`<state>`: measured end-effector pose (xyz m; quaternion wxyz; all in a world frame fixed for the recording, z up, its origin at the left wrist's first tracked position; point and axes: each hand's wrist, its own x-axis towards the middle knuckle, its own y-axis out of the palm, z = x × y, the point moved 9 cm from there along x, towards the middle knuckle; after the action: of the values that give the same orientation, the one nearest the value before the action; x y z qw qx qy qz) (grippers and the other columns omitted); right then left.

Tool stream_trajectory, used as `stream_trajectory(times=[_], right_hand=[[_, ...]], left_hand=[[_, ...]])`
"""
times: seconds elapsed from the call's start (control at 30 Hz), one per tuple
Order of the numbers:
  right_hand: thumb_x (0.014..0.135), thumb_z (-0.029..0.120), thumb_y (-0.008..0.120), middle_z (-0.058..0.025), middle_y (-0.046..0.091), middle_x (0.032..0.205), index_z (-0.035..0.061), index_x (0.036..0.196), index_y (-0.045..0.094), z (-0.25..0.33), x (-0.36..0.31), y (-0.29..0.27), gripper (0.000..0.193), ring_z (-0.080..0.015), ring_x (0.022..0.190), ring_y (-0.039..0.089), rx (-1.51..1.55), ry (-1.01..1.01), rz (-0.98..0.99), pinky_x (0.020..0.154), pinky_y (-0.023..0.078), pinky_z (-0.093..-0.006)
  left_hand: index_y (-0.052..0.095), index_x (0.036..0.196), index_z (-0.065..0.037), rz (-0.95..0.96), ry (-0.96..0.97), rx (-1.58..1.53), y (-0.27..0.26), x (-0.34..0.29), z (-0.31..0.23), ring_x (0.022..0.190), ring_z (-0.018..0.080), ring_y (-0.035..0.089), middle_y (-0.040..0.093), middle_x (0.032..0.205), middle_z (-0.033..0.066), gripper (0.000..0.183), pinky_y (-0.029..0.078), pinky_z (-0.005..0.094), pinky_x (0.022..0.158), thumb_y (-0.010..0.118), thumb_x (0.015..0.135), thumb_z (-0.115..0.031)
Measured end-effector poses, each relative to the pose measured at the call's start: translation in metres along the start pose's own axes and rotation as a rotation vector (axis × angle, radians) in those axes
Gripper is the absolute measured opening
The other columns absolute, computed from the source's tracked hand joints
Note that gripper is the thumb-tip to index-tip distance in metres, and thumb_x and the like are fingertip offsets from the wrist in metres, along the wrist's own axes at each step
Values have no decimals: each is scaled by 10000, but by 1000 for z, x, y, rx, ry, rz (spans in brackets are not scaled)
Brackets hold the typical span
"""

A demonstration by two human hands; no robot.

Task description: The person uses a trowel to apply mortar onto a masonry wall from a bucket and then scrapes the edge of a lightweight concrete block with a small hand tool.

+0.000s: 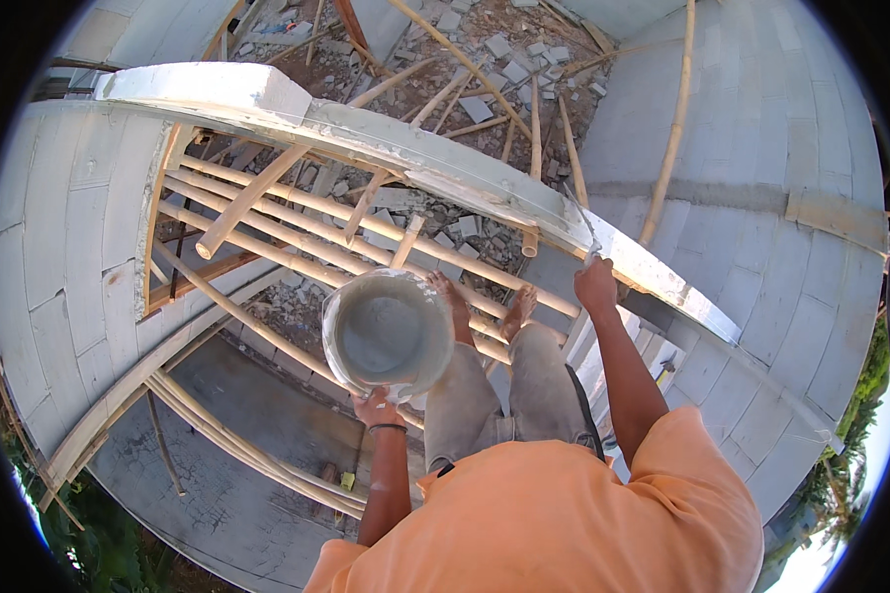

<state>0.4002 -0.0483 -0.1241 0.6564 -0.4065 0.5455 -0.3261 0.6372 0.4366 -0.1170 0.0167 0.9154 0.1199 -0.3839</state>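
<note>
My left hand (374,407) is closed on the near rim of a round bucket (339,331) that is smeared with grey. Wet grey mortar (378,331) lies inside it. Out to the right, my right hand (595,284) is closed at the near side of a block wall's top (445,178). A small pale-grey tool (592,258) pokes out beyond this fist; its kind is mostly hidden. Beside it, grey mortar (585,229) clings to the wall top, by the end of a white block (653,272).
My bare feet (519,311) stand on a row of bamboo poles (297,222) high above the ground. Broken blocks (499,74) and rubble lie below. Slanted bamboo props (672,128) stand near the right block wall (742,119). A grey slab (227,445) extends at lower left.
</note>
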Motion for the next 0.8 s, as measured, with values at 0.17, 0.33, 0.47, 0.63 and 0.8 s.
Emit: stream_trajectory(times=[0.17,0.33,0.47,0.63,0.8], right_hand=[[948,375,545,-140,605,707,-4,958,599,13,2,87,383,-314,658,594,806,59,93,623,490,-389],[956,370,532,-79,533,625,-6,851,532,40,8,131,390,-143,490,517,1109,83,133,457,411,-315],[965,382,519,-29,503,576,20,823,527,-18,-27,192,389,-97,437,461,1285,196,297,429,387,-270],[964,398,521,-28,498,567,28,853,554,-32,-105,158,387,-100,433,477,1163,235,448,396,385,-266],[933,410,551,-115,588,631,12,815,537,-24,-125,72,416,-159,524,582,687,-208,485,486,437,-330]], left_hand=[[453,1277,-24,174,-44,68,3,16,22,967,311,597,557,1087,128,710,535,474,852,543,584,104],[437,1288,-39,161,-56,114,32,-6,24,975,313,592,550,1073,124,727,530,514,843,532,580,97],[431,1291,-42,135,-57,167,40,-15,41,1018,309,574,535,1092,118,724,525,526,853,544,585,78],[435,1297,-67,237,-66,-13,29,-28,49,980,322,591,546,1070,120,706,536,529,835,494,618,115],[459,1260,-53,96,-56,-51,16,-57,33,993,351,595,553,1085,134,629,527,561,851,467,658,128]])
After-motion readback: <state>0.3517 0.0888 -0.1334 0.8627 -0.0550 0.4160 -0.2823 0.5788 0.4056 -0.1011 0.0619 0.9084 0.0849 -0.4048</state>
